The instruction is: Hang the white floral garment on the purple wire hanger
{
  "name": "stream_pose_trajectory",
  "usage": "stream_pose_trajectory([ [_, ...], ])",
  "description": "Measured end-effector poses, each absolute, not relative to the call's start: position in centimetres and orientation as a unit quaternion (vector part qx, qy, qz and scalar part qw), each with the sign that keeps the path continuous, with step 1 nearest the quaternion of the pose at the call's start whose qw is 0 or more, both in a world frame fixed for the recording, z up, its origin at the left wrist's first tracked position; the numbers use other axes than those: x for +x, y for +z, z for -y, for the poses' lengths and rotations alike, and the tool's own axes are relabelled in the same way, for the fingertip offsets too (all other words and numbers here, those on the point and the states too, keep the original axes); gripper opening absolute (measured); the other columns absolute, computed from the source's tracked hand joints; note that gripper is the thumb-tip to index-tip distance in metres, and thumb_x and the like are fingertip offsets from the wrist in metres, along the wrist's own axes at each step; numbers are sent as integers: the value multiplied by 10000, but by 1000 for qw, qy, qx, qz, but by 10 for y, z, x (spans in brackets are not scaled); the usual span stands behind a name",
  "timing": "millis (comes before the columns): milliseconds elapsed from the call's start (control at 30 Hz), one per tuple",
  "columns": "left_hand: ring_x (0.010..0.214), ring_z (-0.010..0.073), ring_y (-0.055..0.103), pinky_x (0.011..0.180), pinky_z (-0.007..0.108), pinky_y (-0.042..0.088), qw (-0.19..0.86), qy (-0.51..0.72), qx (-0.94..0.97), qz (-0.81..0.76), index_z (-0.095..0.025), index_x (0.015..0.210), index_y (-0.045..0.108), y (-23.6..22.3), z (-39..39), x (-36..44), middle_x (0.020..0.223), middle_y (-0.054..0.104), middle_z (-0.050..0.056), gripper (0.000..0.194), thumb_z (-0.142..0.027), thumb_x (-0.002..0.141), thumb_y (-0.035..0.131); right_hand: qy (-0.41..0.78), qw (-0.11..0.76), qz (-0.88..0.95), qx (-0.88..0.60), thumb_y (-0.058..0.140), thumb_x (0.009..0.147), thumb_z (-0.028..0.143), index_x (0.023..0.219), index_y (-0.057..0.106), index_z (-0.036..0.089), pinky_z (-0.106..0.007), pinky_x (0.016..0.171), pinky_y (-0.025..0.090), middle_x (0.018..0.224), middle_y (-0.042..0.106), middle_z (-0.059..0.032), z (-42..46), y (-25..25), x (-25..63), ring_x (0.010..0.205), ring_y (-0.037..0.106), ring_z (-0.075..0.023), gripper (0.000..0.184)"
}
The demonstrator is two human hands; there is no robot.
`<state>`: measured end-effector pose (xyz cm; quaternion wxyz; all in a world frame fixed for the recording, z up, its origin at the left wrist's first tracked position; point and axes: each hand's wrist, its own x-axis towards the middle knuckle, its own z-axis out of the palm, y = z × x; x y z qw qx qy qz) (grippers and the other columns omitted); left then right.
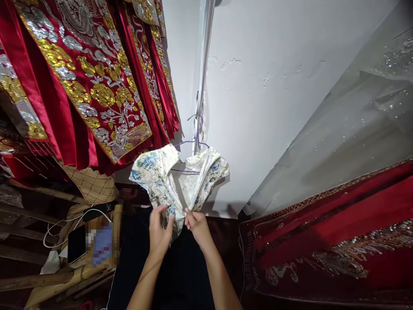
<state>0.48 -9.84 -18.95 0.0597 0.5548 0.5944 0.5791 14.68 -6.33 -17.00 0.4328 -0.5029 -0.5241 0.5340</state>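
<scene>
A white garment with blue and yellow flowers (pixel 155 172) hangs on a purple wire hanger (pixel 193 140), which hooks on a metal strip on the white wall. My left hand (pixel 160 234) grips the garment's front, fingers curled into the cloth. My right hand (pixel 196 226) pinches the opposite edge of the same cloth. Both hands meet just below the neckline, above a dark cloth surface.
Red robes with gold and silver embroidery (pixel 93 82) hang at the upper left. A red sequinned garment (pixel 329 232) lies at the right under clear plastic (pixel 355 129). A phone (pixel 76 243) and white cable (pixel 61 224) rest on wooden furniture at the lower left.
</scene>
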Motion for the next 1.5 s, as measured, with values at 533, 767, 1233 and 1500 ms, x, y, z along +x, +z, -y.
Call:
stream_pose_trajectory([
  [533, 875, 212, 626, 824, 301, 476, 327, 547, 550, -540, -199, 930, 678, -175, 100, 47, 885, 652, 54, 226, -367, 940, 527, 688, 369, 455, -429, 613, 788, 477, 671, 636, 145, -219, 406, 202, 474, 515, 21, 64, -149, 165, 387, 360, -72, 354],
  [767, 765, 208, 612, 735, 295, 478, 294, 541, 536, -577, -190, 868, 672, -192, 105, 23, 789, 640, 49, 245, -414, 910, 581, 594, 541, 423, -418, 563, 757, 373, 594, 479, 209, -219, 398, 168, 439, 410, 66, 8, -53, 187, 396, 288, -65, 246],
  [1233, 845, 214, 623, 780, 295, 475, 321, 562, 540, -538, -202, 941, 732, -176, 109, 20, 876, 658, 57, 240, -379, 928, 570, 524, 439, 564, -463, 608, 866, 515, 672, 472, 215, -251, 524, 360, 550, 510, 42, 81, -178, 134, 513, 472, -122, 382],
  [1500, 891, 220, 639, 810, 305, 491, 304, 549, 551, -549, -212, 980, 739, -174, 113, 16, 921, 673, 64, 218, -353, 928, 582, 510, 386, 636, -432, 573, 912, 426, 787, 564, 209, -259, 629, 409, 647, 591, 24, 69, -150, 154, 622, 548, -145, 251],
])
